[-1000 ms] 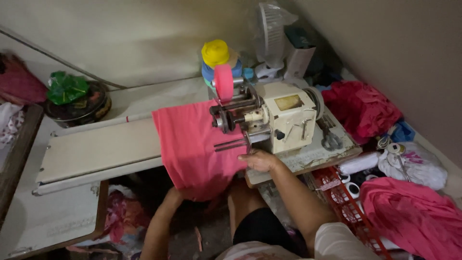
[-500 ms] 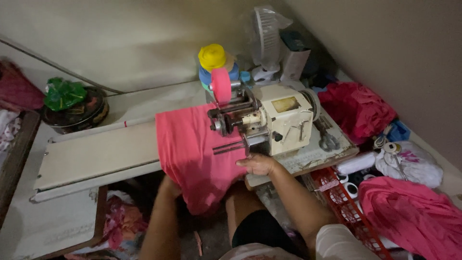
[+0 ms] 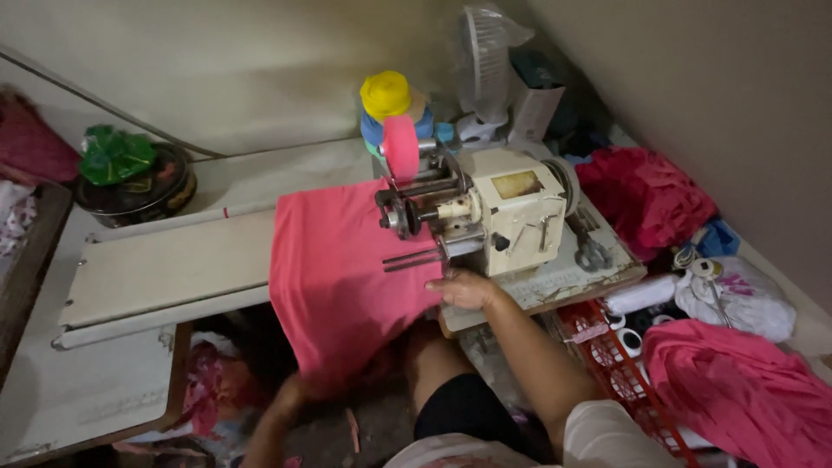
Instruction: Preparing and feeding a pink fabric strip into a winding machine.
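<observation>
Cluttered corner workshop, pale sewing table: your right hand presses flat, fingers spread, on the pink fabric beside the cream sewing machine. Your left hand pinches the cloth's hanging lower edge (grip partly hidden).

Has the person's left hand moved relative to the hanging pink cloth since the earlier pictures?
Yes. The left hand has dropped from beside the pink cloth to grip its lower hem, farther below the fixed table edge.
</observation>
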